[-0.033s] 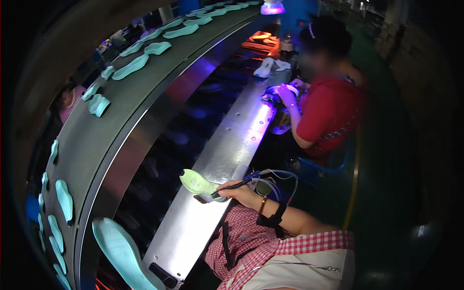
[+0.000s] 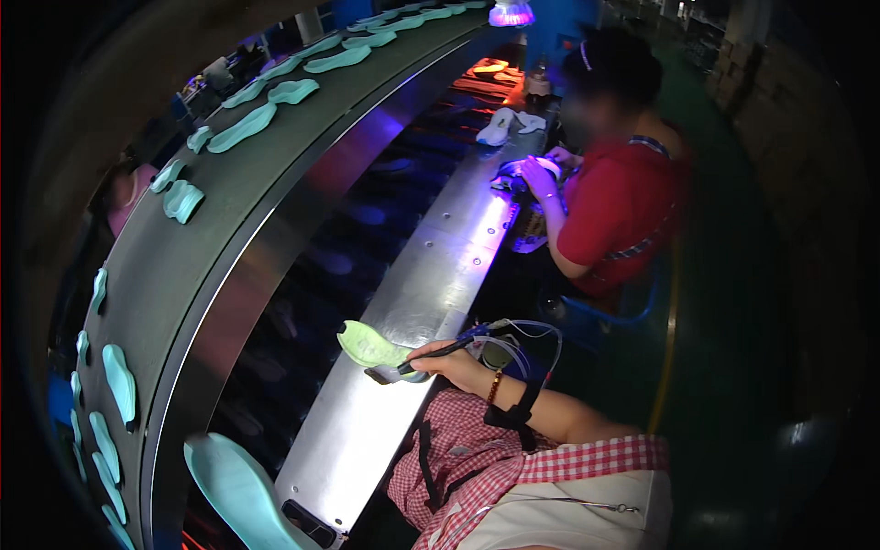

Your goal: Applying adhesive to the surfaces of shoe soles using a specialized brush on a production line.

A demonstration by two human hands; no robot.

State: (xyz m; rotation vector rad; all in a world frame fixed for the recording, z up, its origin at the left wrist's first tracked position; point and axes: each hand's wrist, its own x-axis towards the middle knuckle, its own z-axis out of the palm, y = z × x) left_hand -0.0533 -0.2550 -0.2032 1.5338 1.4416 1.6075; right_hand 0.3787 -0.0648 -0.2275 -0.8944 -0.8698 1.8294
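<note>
My right hand [image 2: 446,363] is closed round the black handle of a glue brush [image 2: 429,356], with thin clear tubes running back from it. The brush's broad, flat head points left. Right beside it, a pale green shoe sole [image 2: 371,346] lies on the metal ledge; its near end is partly behind my fingers and the brush. At the lower left a large turquoise shoe sole [image 2: 236,486] stands up close to the camera, its lower end cut off by the picture's edge. My left hand does not show, so what supports this sole is hidden.
The metal ledge [image 2: 426,284] runs away beside a conveyor belt [image 2: 211,215] bearing several turquoise soles. A co-worker in red [image 2: 619,197] sits farther along, hands on a piece under purple light. White shoe parts [image 2: 496,127] lie beyond. A dark oblong [image 2: 309,522] is at the ledge's near end.
The large turquoise sole has shifted a little down and to the right. The whole view has moved slightly; my right hand keeps the brush beside the green sole.
</note>
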